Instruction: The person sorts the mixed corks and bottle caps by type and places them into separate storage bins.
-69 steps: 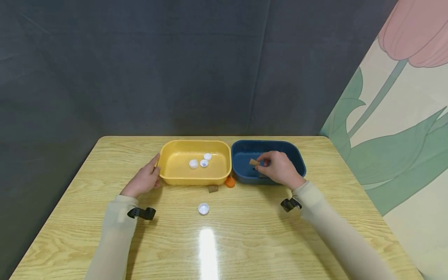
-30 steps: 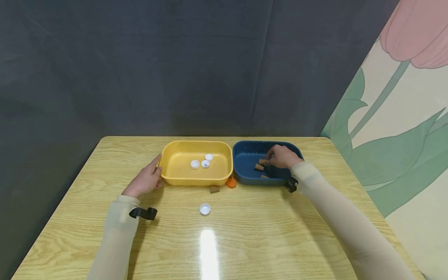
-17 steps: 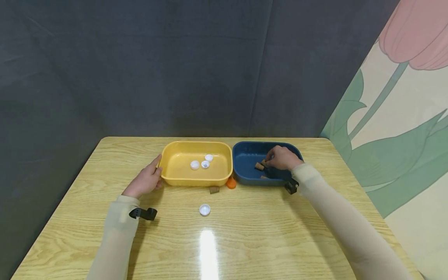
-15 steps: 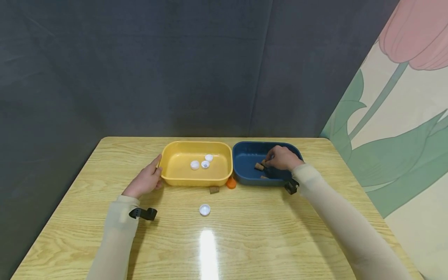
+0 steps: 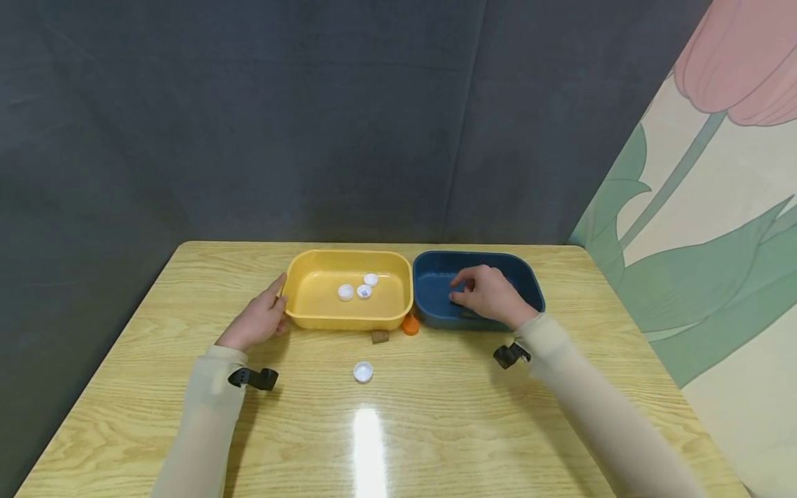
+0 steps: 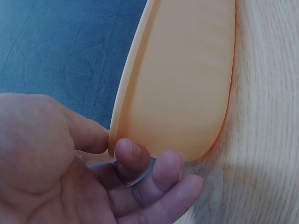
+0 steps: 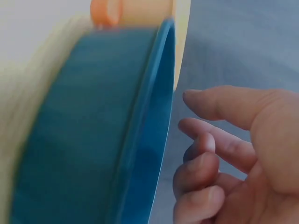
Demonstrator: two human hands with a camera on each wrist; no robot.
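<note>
My left hand holds the left end of a yellow plastic tub; in the left wrist view the tub's rim lies between thumb and fingers. Over the dark blue tub hovers my right hand, its thumb and index finger apart with nothing between them. In the right wrist view the fingers are beside the blue rim. The corks inside the blue tub are hidden behind the hand. Inside the yellow tub lie three white bottle caps.
On the wooden table, a cork lies against the yellow tub's front. Beside it, an orange cap sits where the two tubs meet. Nearer the person is a white cap. A dark cloth hangs behind the table.
My right hand lowered a cork into the blue tub among other corks and let go. Since then it has lifted and drawn back toward the person. The left hand stayed on the yellow tub.
</note>
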